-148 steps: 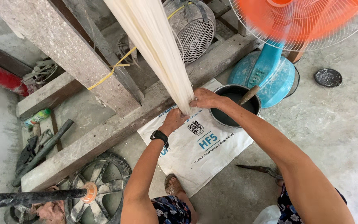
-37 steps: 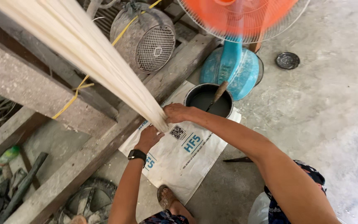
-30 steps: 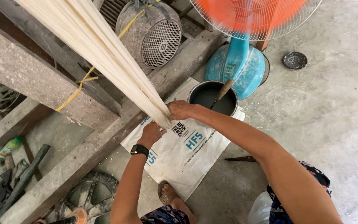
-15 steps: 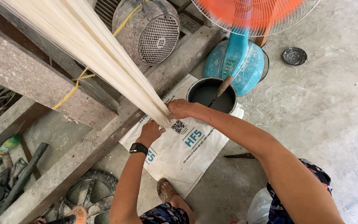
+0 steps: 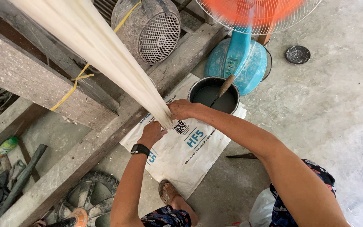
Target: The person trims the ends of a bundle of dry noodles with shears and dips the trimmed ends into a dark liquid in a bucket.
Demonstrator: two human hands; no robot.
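Note:
A long bundle of pale cream fibre strands [image 5: 101,54] slants down from the upper left and narrows to a point low over a white woven sack [image 5: 198,155] spread on the concrete floor. My right hand [image 5: 181,110] is closed around the narrow lower end of the bundle. My left hand [image 5: 151,133], with a black watch on its wrist, grips the bundle's tip just below. A black bucket [image 5: 213,93] of dark liquid with a wooden-handled brush in it stands right behind my right hand.
Rough wooden beams [image 5: 106,138] of a frame cross the left side. A grey motor with a mesh guard [image 5: 150,31] sits behind them. An orange-bladed fan on a blue base [image 5: 242,54] stands by the bucket. A small dark dish [image 5: 297,54] and a knife [image 5: 242,156] lie on the floor.
Both hands have stayed on the bundle's lower end, shifting slightly along it. The view has drifted a little; nothing was let go.

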